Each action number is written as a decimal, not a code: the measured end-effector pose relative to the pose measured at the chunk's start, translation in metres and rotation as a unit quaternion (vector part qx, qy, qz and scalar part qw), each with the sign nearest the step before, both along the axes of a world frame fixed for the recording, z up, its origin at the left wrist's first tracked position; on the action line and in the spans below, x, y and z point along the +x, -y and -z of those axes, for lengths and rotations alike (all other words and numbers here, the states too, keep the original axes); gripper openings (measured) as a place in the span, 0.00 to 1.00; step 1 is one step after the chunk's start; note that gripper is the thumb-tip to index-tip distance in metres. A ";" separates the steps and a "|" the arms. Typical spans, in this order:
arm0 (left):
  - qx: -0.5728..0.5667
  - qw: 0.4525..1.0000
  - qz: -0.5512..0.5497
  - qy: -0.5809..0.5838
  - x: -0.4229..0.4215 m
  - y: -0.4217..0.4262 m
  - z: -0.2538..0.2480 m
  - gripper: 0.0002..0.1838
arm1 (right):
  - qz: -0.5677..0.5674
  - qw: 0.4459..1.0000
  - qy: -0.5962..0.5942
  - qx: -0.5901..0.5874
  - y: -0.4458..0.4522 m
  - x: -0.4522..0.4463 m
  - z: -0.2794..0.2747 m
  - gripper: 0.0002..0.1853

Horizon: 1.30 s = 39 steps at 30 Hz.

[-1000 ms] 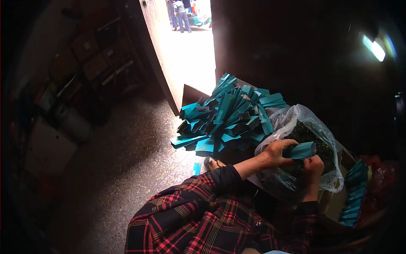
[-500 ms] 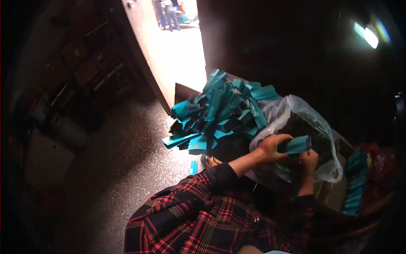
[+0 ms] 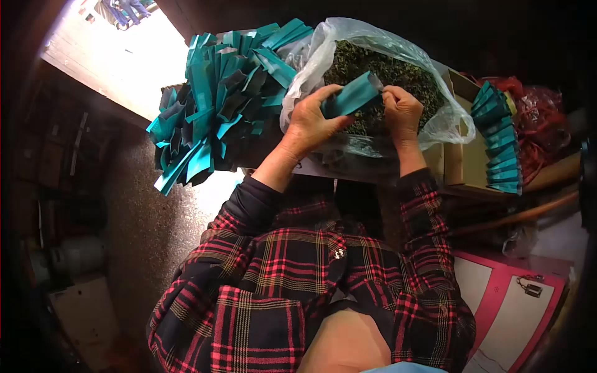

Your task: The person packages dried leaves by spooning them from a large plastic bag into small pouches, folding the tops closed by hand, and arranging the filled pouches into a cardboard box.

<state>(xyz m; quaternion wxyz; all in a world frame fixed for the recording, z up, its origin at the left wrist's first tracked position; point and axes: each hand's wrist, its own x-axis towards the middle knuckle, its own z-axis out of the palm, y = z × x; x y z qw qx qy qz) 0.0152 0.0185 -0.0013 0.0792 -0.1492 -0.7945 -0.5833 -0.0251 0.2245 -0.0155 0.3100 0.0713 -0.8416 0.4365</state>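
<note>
A teal paper packet [image 3: 354, 95] is tilted over the opening of a clear plastic bag [image 3: 461, 118]. My left hand [image 3: 313, 122] wraps round its lower end, the thumb in front. The packet's upper right end is open, and there my right hand [image 3: 404, 112] has its fingers closed on the rim. Below both hands, dark green dried leaves [image 3: 385, 65] fill the plastic bag. What is inside the packet I cannot make out. To the left of my left hand lies a big heap of similar teal packets [image 3: 214, 93].
Right of the bag, a cardboard box [image 3: 466, 163] has a row of teal packets [image 3: 500, 140] along its side. Red plastic bags [image 3: 538, 121] lie beyond. A pink and white cabinet [image 3: 513, 304] with a padlock stands lower right. A bright doorway [image 3: 134, 62] opens at upper left.
The head view has turned right and down, so the bag and hands appear higher and further left. My hands still hold the packet, its open end now tipped upward.
</note>
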 end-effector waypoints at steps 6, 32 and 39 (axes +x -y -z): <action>0.019 0.999 0.004 0.041 -0.002 0.000 0.004 0.31 | 0.009 1.000 0.009 0.010 -0.005 -0.014 0.000 0.07; -0.138 0.989 -0.055 -0.010 -0.007 -0.010 0.002 0.31 | -0.200 0.969 0.130 -0.061 -0.062 -0.010 -0.064 0.07; -0.150 0.987 -0.063 0.000 -0.007 -0.012 -0.001 0.32 | -0.260 0.919 -0.046 0.294 -0.009 -0.008 -0.102 0.06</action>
